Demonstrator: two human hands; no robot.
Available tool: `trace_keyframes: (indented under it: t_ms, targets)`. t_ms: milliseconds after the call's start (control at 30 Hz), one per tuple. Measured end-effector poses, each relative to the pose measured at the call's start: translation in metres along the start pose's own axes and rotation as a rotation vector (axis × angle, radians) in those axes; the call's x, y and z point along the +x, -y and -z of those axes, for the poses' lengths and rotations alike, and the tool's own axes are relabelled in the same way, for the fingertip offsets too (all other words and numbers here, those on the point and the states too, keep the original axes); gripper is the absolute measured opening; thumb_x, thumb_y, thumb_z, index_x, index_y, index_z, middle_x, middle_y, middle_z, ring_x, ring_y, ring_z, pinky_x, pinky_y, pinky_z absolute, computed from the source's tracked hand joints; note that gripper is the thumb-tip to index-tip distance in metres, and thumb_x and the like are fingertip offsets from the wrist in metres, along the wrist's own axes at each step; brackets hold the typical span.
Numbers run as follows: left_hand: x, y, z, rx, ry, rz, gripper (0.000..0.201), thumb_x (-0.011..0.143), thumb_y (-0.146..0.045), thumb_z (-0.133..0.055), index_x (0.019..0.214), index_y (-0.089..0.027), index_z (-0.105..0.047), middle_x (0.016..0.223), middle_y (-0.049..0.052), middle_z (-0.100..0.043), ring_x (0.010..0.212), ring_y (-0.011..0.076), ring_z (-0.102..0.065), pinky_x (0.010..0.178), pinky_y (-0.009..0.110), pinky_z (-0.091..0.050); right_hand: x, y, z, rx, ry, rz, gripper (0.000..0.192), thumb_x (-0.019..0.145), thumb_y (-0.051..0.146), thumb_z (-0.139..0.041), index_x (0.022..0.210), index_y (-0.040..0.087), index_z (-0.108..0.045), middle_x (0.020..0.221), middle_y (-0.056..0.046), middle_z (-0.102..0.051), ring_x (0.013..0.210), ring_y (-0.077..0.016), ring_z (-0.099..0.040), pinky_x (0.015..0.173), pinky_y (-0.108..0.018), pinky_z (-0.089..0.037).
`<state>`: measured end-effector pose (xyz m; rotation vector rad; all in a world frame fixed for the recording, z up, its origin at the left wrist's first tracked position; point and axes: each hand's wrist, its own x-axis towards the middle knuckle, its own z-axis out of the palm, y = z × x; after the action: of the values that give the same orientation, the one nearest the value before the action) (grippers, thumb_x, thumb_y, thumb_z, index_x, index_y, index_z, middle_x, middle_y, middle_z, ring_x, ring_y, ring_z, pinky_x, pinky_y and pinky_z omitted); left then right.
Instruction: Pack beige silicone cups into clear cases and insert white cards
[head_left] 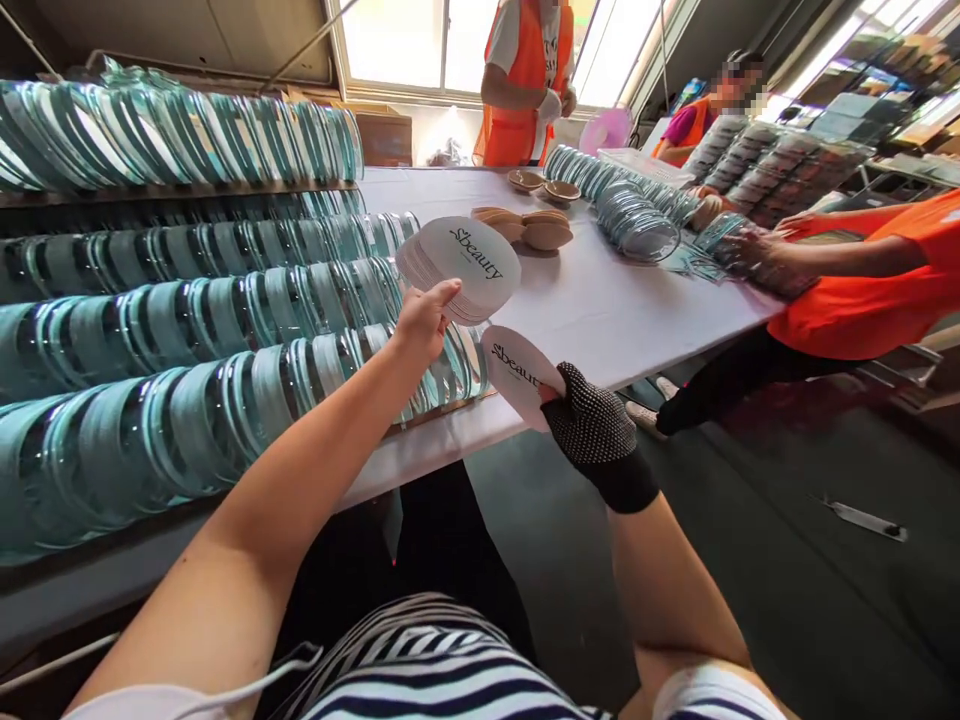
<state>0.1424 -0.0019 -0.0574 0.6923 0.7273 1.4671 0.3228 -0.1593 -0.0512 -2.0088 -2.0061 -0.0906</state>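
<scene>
A stack of round white cards [469, 258] printed "Sbeauty" is gripped in my bare left hand [424, 322], thumb on top near the lower edge. To its right, my right hand [596, 420] wears a black glove with white dots and pinches one similar card [516, 375] by its right edge; whether more lie beneath it I cannot tell. Both hands are raised near the table's front edge, apart from each other. Below and left of the stack, a row of round glass discs [225, 405] stands on edge, its right end close to my left hand.
More rows of glass discs [187, 130] fill the left of the white table [600, 330]. Brown oval pieces [544, 230] and shallow brown dishes [561, 192] lie farther back. Glass discs [637, 225] are stacked at right, near an orange-clad person's arms [840, 255]. Another person [525, 90] stands behind.
</scene>
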Motion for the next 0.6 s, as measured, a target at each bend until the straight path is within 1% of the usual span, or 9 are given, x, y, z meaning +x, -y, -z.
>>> trace_keyframes:
  t_ms: [100, 167, 200, 233, 300, 400, 500, 533, 600]
  targets:
    - [-0.001, 0.001, -0.003, -0.013, 0.003, 0.009, 0.029, 0.060, -0.014, -0.072, 0.090, -0.015, -0.067, 0.082, 0.002, -0.072, 0.083, 0.0175, -0.069, 0.075, 0.025, -0.055, 0.017, 0.012, -0.003, -0.088, 0.153, -0.017, 0.029, 0.095, 0.031, -0.037, 0.113, 0.017, -0.055, 0.081, -0.009, -0.071, 0.066, -0.0211, -0.064, 0.055, -0.027, -0.034]
    - [-0.001, 0.001, -0.006, -0.012, 0.024, 0.006, 0.033, 0.061, -0.013, -0.071, 0.093, -0.015, -0.068, 0.081, 0.003, -0.072, 0.083, 0.0179, -0.069, 0.074, 0.026, -0.055, 0.031, 0.020, -0.016, -0.126, 0.236, -0.020, 0.029, 0.097, 0.035, -0.036, 0.115, 0.017, -0.052, 0.083, -0.010, -0.071, 0.068, -0.0220, -0.065, 0.056, -0.027, -0.034]
    - [-0.002, 0.001, -0.007, -0.010, 0.030, 0.001, 0.034, 0.061, -0.013, -0.071, 0.095, -0.015, -0.068, 0.080, 0.003, -0.072, 0.083, 0.0183, -0.069, 0.074, 0.026, -0.055, 0.036, 0.023, -0.024, -0.137, 0.250, -0.021, 0.031, 0.098, 0.038, -0.036, 0.116, 0.017, -0.051, 0.083, -0.010, -0.071, 0.070, -0.0226, -0.066, 0.056, -0.028, -0.034]
    - [-0.002, 0.001, -0.007, -0.008, 0.030, -0.002, 0.035, 0.062, -0.013, -0.070, 0.097, -0.015, -0.068, 0.080, 0.003, -0.072, 0.084, 0.0186, -0.069, 0.074, 0.026, -0.056, 0.040, 0.025, -0.032, -0.138, 0.246, -0.027, 0.033, 0.098, 0.040, -0.035, 0.117, 0.017, -0.050, 0.083, -0.010, -0.071, 0.070, -0.0229, -0.067, 0.057, -0.027, -0.034]
    - [-0.004, 0.000, -0.007, 0.001, 0.013, -0.001, 0.037, 0.063, -0.014, -0.070, 0.100, -0.015, -0.068, 0.082, 0.004, -0.073, 0.085, 0.0194, -0.069, 0.075, 0.027, -0.056, 0.042, 0.025, -0.045, -0.107, 0.192, -0.042, 0.032, 0.099, 0.039, -0.035, 0.116, 0.017, -0.051, 0.084, -0.009, -0.071, 0.071, -0.0219, -0.067, 0.057, -0.027, -0.033]
    - [-0.004, 0.000, -0.007, 0.025, 0.002, 0.015, 0.041, 0.063, -0.014, -0.071, 0.103, -0.015, -0.068, 0.085, 0.004, -0.074, 0.088, 0.0207, -0.069, 0.077, 0.029, -0.056, 0.036, 0.022, -0.055, -0.006, 0.045, -0.095, 0.027, 0.098, 0.034, -0.036, 0.107, 0.018, -0.056, 0.085, -0.007, -0.072, 0.072, -0.0192, -0.067, 0.058, -0.025, -0.034]
    - [-0.004, 0.001, -0.005, 0.042, 0.024, 0.013, 0.045, 0.064, -0.015, -0.072, 0.108, -0.017, -0.067, 0.088, 0.004, -0.074, 0.092, 0.0215, -0.069, 0.080, 0.029, -0.056, 0.035, 0.020, -0.061, 0.073, -0.087, -0.133, 0.027, 0.097, 0.036, -0.040, 0.100, 0.018, -0.060, 0.086, -0.006, -0.072, 0.075, -0.0181, -0.067, 0.061, -0.024, -0.035]
    - [-0.004, 0.001, -0.005, 0.047, 0.028, 0.010, 0.046, 0.064, -0.016, -0.072, 0.110, -0.017, -0.067, 0.089, 0.004, -0.074, 0.094, 0.0217, -0.069, 0.081, 0.030, -0.056, 0.036, 0.022, -0.063, 0.081, -0.102, -0.118, 0.027, 0.097, 0.036, -0.040, 0.099, 0.018, -0.061, 0.087, -0.006, -0.073, 0.077, -0.0179, -0.067, 0.062, -0.024, -0.036]
    - [-0.004, 0.001, -0.004, 0.051, 0.033, 0.006, 0.047, 0.064, -0.017, -0.073, 0.111, -0.018, -0.066, 0.092, 0.004, -0.074, 0.097, 0.0224, -0.069, 0.085, 0.031, -0.055, 0.042, 0.026, -0.067, 0.062, -0.074, -0.057, 0.026, 0.097, 0.033, -0.040, 0.098, 0.019, -0.062, 0.091, -0.007, -0.073, 0.080, -0.0177, -0.067, 0.064, -0.023, -0.036]
